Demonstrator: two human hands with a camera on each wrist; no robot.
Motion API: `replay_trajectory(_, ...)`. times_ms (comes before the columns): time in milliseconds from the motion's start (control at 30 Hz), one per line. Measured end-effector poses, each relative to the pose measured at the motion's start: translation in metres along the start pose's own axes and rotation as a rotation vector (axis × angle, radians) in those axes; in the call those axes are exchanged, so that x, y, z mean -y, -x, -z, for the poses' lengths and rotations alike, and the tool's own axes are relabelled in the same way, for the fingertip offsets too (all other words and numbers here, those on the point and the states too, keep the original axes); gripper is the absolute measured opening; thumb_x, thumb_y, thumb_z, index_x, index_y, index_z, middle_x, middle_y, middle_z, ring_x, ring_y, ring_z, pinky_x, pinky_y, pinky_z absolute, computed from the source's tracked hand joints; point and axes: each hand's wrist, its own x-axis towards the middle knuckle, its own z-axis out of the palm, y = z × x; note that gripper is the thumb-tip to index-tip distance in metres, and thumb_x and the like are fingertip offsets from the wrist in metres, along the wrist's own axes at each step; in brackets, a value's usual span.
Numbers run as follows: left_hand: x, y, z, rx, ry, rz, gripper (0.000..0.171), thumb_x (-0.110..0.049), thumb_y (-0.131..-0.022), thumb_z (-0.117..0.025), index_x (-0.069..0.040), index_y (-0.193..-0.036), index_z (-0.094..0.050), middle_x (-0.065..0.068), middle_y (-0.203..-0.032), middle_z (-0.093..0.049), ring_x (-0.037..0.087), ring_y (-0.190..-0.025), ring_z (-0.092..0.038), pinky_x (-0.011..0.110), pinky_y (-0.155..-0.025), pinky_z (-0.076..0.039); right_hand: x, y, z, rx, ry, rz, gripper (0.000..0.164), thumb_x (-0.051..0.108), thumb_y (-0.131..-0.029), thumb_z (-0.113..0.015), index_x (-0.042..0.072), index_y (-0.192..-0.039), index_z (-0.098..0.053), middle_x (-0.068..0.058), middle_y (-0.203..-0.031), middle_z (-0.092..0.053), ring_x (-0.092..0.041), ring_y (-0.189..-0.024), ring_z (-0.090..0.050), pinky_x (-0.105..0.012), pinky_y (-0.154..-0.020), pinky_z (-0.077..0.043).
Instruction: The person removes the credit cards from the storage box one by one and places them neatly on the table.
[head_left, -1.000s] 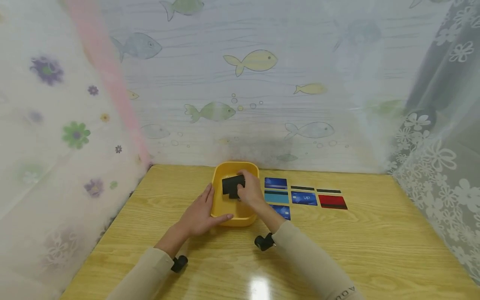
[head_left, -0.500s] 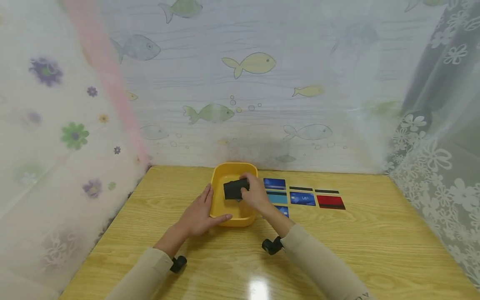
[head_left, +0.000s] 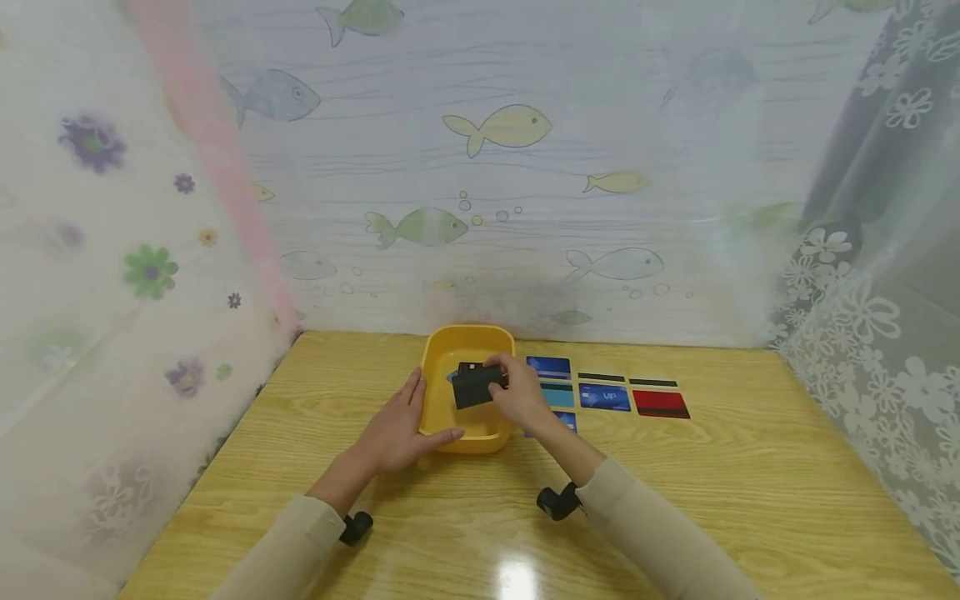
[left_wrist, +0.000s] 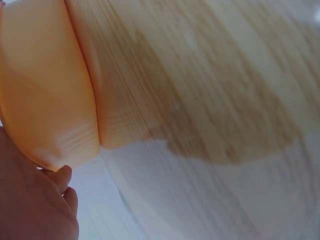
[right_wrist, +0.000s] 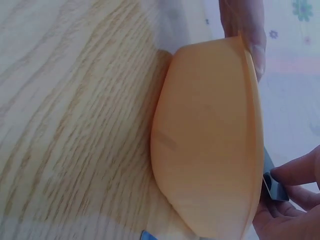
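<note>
My left hand (head_left: 397, 427) rests against the left side of a yellow plastic tub (head_left: 432, 354), fingers straight along the wall and thumb at the near rim. Over the tub's inside, my right hand (head_left: 517, 392) pinches a black card (head_left: 476, 390) between thumb and fingers. Behind it shows a second black card (head_left: 470, 367) with a small light square, and a blue corner pokes out at the left. From the right wrist, the held black card (right_wrist: 275, 189) sits just beyond the tub's rim, its far part hidden by the wall.
Right of the tub, cards lie in rows on the wooden table (head_left: 750, 467): a dark blue card (head_left: 548, 367), a light blue card (head_left: 558, 395), a blue VIP card (head_left: 604, 397), a red card (head_left: 660, 404) and others. A fish-print curtain (head_left: 495, 250) hangs behind.
My right hand has shifted slightly right and toward me with the black card; the second black card and blue corner now show behind it. My left hand stays on the tub.
</note>
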Motion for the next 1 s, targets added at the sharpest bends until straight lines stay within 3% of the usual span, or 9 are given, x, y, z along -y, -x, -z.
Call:
replay_trajectory(700,0.002,-0.001,-0.002,-0.008,0.001,-0.004,0.126,-0.089,-0.083,-0.047,0.002,-0.163,-0.009,0.017,-0.171,-0.002,0.039,-0.154,-0.020,0.055,-0.121,-0.027,-0.009,0.018,0.021,0.042,-0.063,-0.005,0.030,-0.009,-0.093,-0.064,0.004,-0.120,-0.067,-0.016,-0.110,-0.067,-0.028,-0.092,-0.069,-0.035,-0.068,-0.058)
replay_trajectory(1000,0.003,-0.001,-0.004,-0.012,-0.001,-0.001,0.127,-0.089,-0.083,-0.047,0.002,-0.163,-0.009,0.017,-0.171,-0.002,0.039,-0.154,-0.020,0.055,-0.121,-0.027,-0.014,0.027,0.029,0.054,-0.083,-0.016,0.031,-0.011,-0.093,-0.064,0.004,-0.119,-0.067,-0.018,-0.120,-0.070,-0.035,-0.108,-0.070,-0.039,-0.078,-0.060)
